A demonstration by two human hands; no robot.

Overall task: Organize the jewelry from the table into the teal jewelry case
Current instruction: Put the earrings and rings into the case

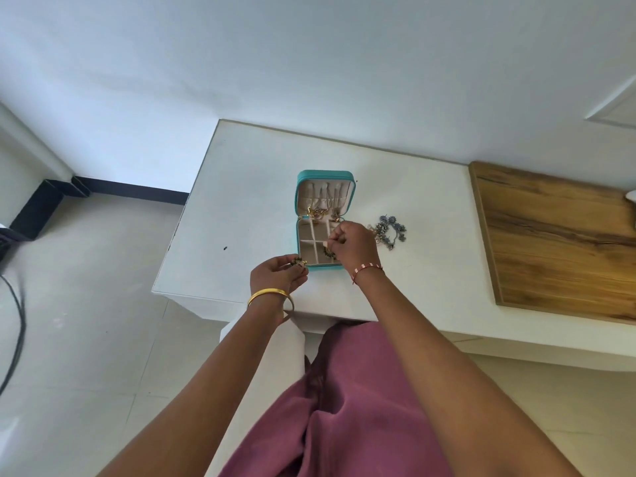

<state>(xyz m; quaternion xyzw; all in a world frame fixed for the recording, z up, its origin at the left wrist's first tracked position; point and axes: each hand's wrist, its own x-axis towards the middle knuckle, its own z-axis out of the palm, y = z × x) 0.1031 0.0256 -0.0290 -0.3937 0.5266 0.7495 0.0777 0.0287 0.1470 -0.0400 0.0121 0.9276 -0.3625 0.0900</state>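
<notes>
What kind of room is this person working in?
Probably a room in a home, though I can't say which. A plain white table stands against a bare wall over a tiled floor, with an open teal jewelry case and loose jewelry on it, like a dressing spot.

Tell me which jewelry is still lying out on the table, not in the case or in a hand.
The blue-grey flower cluster, on the white table right of the teal case, beside the right hand. The other pieces are in the case or pinched in hands.

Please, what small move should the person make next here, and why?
Probably lower the right hand to drop its small piece into the open teal jewelry case: it pinches something just above the compartments, where a dark earring already lies.
</notes>
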